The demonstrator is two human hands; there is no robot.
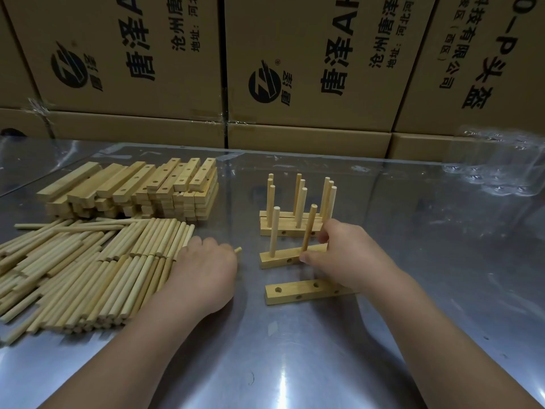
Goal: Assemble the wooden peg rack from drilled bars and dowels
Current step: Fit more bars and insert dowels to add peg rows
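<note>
A shiny metal desk (295, 364) is seen from above. Near the centre, the right hand (345, 255) grips the right end of a half-built bar (280, 259). Its thumb is on the bar's front face and its fingers curl by a leaning dowel (310, 222) set in it. An upright dowel (274, 231) stands near the bar's left end. An empty drilled bar (298, 292) lies just beside it at six o'clock, and finished peg bars (298, 202) stand at twelve o'clock. At nine o'clock the left hand (206, 267) is closed round a single dowel (238, 249), beside a pile of dowels (88, 276). A stack of drilled bars (141, 187) sits at ten o'clock, with cardboard boxes (309, 54) behind.
</note>
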